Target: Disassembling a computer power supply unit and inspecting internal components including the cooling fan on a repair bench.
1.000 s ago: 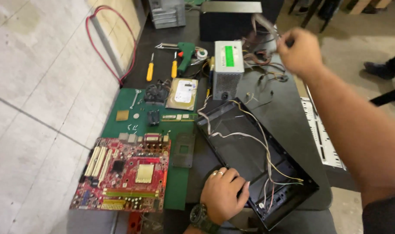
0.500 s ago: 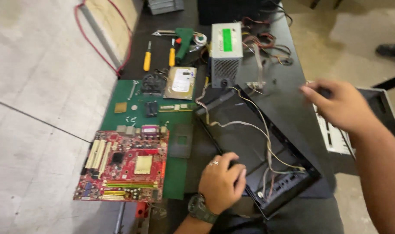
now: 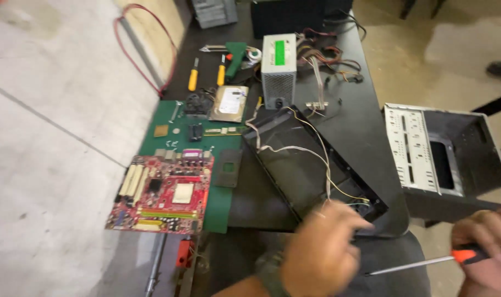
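Observation:
My left hand (image 3: pixel 323 247) rests on the near corner of a black computer case panel (image 3: pixel 294 165) lying on the dark table, with thin wires running over it. My right hand (image 3: pixel 488 246) is at the lower right, closed around an orange-handled screwdriver (image 3: pixel 426 263) whose shaft points left toward my left hand. A red motherboard (image 3: pixel 163 192) lies on a green mat (image 3: pixel 206 137) at the left.
A grey power supply (image 3: pixel 278 69) with a cable bundle stands at the back. A hard drive (image 3: pixel 228 103), two yellow-handled screwdrivers (image 3: pixel 193 80) and small parts lie near it. An open computer case (image 3: pixel 445 159) stands to the right of the table. A red cable (image 3: pixel 146 55) loops at the left edge.
My right hand came back from the far side of the table to the lower right and now holds the orange-handled screwdriver. My left hand stayed on the panel's near corner.

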